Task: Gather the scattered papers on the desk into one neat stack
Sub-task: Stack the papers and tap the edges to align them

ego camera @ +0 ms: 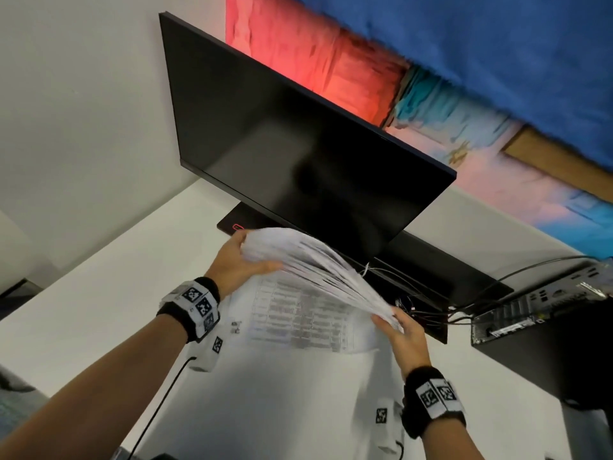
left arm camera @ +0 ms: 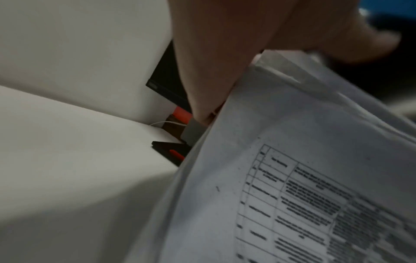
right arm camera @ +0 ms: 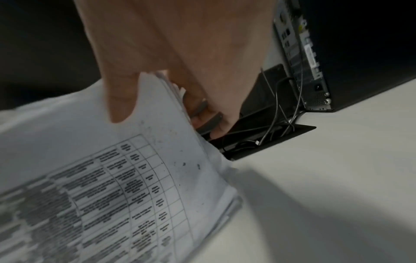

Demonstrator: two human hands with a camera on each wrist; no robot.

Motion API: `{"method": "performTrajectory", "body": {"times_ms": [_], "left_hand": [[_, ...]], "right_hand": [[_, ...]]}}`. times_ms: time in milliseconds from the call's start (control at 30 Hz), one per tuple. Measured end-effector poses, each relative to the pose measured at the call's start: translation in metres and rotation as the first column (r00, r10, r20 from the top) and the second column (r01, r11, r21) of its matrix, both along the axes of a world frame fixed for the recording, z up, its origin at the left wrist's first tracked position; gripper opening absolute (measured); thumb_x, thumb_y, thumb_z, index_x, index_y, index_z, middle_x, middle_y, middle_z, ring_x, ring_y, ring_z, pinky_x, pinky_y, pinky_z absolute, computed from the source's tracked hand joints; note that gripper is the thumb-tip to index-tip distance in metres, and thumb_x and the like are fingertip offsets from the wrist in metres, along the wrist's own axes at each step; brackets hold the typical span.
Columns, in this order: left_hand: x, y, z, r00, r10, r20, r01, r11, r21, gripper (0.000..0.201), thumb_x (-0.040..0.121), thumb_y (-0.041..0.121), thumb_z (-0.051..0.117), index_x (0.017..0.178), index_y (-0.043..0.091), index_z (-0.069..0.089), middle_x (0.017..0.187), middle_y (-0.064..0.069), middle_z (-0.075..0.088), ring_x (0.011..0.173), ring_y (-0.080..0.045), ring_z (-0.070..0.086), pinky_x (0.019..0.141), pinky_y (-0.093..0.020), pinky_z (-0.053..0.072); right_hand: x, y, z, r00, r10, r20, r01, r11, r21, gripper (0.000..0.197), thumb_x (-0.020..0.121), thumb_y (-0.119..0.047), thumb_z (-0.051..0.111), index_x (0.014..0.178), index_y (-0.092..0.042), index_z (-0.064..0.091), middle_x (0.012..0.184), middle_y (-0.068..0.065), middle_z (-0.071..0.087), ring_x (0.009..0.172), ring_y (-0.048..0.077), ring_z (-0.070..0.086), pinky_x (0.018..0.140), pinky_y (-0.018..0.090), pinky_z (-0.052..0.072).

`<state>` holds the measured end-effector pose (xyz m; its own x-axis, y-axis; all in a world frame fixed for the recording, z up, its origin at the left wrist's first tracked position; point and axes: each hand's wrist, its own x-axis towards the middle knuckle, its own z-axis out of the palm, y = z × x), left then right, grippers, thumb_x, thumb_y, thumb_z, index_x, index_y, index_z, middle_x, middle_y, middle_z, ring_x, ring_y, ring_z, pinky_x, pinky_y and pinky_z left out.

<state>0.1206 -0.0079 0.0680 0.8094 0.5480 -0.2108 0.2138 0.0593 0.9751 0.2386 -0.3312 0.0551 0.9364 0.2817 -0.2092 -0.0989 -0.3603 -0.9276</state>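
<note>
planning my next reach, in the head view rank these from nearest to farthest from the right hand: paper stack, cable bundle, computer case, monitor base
1. paper stack: held at its right end by the right hand.
2. cable bundle: just beyond the fingertips, in the black cable tray.
3. computer case: farther right, on the desk edge.
4. monitor base: far left, beyond the left hand.

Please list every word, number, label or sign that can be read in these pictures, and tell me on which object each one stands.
No text can be read with confidence.
Papers: a printed table with rows of text, too blurred to read in every view.
Wrist bands: square black-and-white coded markers, no words.
Monitor base: a small red mark, too small to read.
Computer: rear ports and stickers, too small to read.
</note>
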Motion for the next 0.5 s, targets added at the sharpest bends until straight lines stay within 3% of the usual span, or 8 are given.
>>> {"method": "performTrajectory", "body": {"times_ms": [100, 200, 267, 333, 400, 500], "left_hand": [[0.002, -0.006, -0.015, 0.992, 0.06, -0.11, -0.043, 0.988, 0.151, 0.049, 0.072, 0.014, 0.087, 0.116, 0.012, 0.066, 0.107, -0.004, 0.071, 0.099, -0.025, 0.067, 0.097, -0.045, 0.054], [0.001, -0.008, -0.02, 0.993, 0.076, -0.095, -0.064, 0.99, 0.124, 0.045, 0.073, 0.023, 0.087, 0.113, 0.012, 0.069, 0.104, -0.001, 0.073, 0.096, -0.021, 0.069, 0.092, -0.042, 0.056], [-0.007, -0.003, -0.029, 0.995, -0.004, -0.099, 0.01, 0.998, 0.058, 0.06, 0.066, 0.027, 0.092, 0.12, 0.021, 0.064, 0.11, 0.006, 0.072, 0.101, -0.012, 0.067, 0.092, -0.035, 0.054], [-0.017, 0.001, -0.043, 0.98, -0.09, -0.177, 0.108, 0.99, 0.096, 0.07, 0.064, 0.022, 0.093, 0.125, 0.023, 0.058, 0.115, 0.009, 0.068, 0.104, -0.011, 0.064, 0.096, -0.034, 0.05], [-0.026, 0.001, -0.058, 0.972, -0.086, -0.216, 0.112, 0.988, 0.109, 0.057, 0.07, 0.015, 0.088, 0.121, 0.017, 0.063, 0.115, 0.001, 0.071, 0.107, -0.022, 0.068, 0.099, -0.043, 0.052], [-0.034, -0.007, -0.052, 0.993, 0.03, -0.111, -0.031, 1.0, -0.005, 0.027, 0.081, 0.011, 0.08, 0.107, 0.013, 0.073, 0.102, -0.005, 0.078, 0.1, -0.029, 0.074, 0.091, -0.049, 0.058]], "right_hand": [[0.006, 0.014, 0.001, 0.997, 0.021, 0.069, -0.017, 0.998, -0.055, 0.007, 0.092, -0.011, 0.068, 0.096, -0.008, 0.073, 0.092, 0.01, 0.074, 0.098, 0.037, 0.068, 0.08, 0.029, 0.052], [0.007, 0.021, 0.009, 0.994, -0.019, 0.106, 0.019, 1.0, 0.0, 0.01, 0.094, -0.013, 0.066, 0.086, -0.018, 0.067, 0.089, 0.007, 0.07, 0.088, 0.029, 0.065, 0.077, 0.029, 0.052], [0.005, 0.021, 0.009, 0.995, -0.02, 0.103, 0.022, 1.0, -0.012, 0.012, 0.094, -0.014, 0.065, 0.086, -0.023, 0.065, 0.09, 0.003, 0.068, 0.088, 0.024, 0.064, 0.082, 0.033, 0.052], [-0.004, 0.021, 0.01, 0.997, -0.03, 0.067, 0.029, 0.999, 0.016, 0.019, 0.095, -0.013, 0.064, 0.085, -0.029, 0.06, 0.09, -0.005, 0.065, 0.085, 0.011, 0.062, 0.079, 0.027, 0.05], [-0.011, 0.021, 0.012, 0.997, -0.055, 0.051, 0.053, 0.998, 0.038, 0.024, 0.095, -0.01, 0.063, 0.084, -0.031, 0.058, 0.088, -0.011, 0.062, 0.081, 0.002, 0.059, 0.069, 0.015, 0.046], [-0.02, 0.019, 0.028, 0.993, -0.088, 0.085, 0.08, 0.993, 0.092, 0.016, 0.093, -0.009, 0.067, 0.09, -0.025, 0.066, 0.083, -0.007, 0.074, 0.077, 0.002, 0.071, 0.064, 0.014, 0.056]]}}
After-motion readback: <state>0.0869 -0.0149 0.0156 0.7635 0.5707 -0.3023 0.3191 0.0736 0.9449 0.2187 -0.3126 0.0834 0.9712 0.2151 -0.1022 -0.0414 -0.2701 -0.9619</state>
